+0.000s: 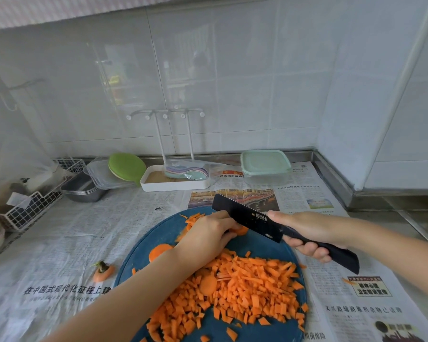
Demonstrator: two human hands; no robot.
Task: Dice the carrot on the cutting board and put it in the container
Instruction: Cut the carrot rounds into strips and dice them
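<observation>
Nearest us, the diced carrot (235,292) lies heaped on the cutting board (158,234), below both wrists. Our left hand (208,234) curls over the uncut carrot slices (242,230), pinning them, while our right hand (307,233) grips the knife (255,222) just beside those knuckles. We should keep fingertips tucked and cut evenly. The lidded container (265,166) sits well beyond the blade.

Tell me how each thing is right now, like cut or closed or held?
carrot piece, held down by the left hand
knife, gripped by the right hand, blade at that piece
diced carrot, piled on the cutting board, not in the container
container, lid on
carrot top, cut off, on the newspaper
</observation>
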